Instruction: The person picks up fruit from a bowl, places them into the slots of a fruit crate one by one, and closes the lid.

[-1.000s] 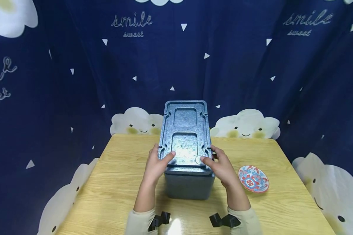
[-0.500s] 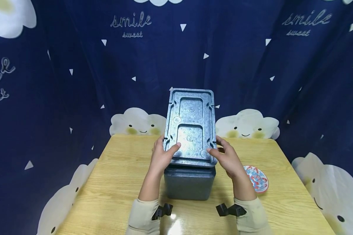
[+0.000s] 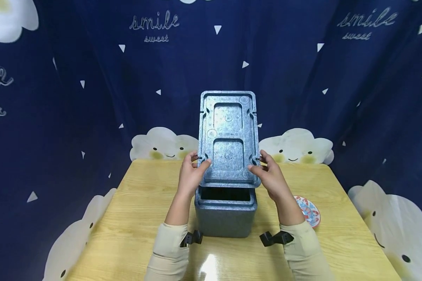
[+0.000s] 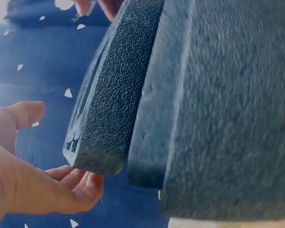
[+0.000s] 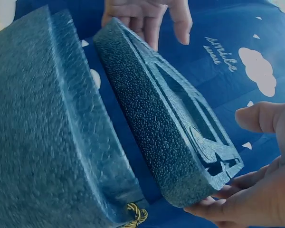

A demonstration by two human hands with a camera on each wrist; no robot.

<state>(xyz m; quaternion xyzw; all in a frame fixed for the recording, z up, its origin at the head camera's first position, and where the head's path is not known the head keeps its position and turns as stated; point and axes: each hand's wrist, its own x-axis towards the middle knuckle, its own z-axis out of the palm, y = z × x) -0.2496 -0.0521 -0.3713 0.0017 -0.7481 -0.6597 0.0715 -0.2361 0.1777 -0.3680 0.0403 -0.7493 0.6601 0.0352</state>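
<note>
Both hands hold a blue-grey foam box lid (image 3: 228,125) by its long sides, just above the box. My left hand (image 3: 190,173) has its fingers against the left side, and the thumb stands over the lid's face. On the opposite side my right hand (image 3: 273,179) does likewise. The wrist views show fingers curled at the lid's edge and thumbs apart from its face. Below stands the matching foam box (image 3: 226,220), a dark strip of its opening showing at the front. A gap separates lid from box rim (image 5: 97,118); most of the inside is hidden.
A red, blue and white patterned dish (image 3: 309,212) lies on the wooden table (image 3: 140,218), partly behind the right forearm. Something gold and twisted (image 5: 137,214) shows beside the box. A dark blue curtain (image 3: 183,70) with clouds hangs behind the table.
Both hands have raised the lid from the box and moved it up and away, uncovering a strip of the opening. The right forearm now covers part of the dish.
</note>
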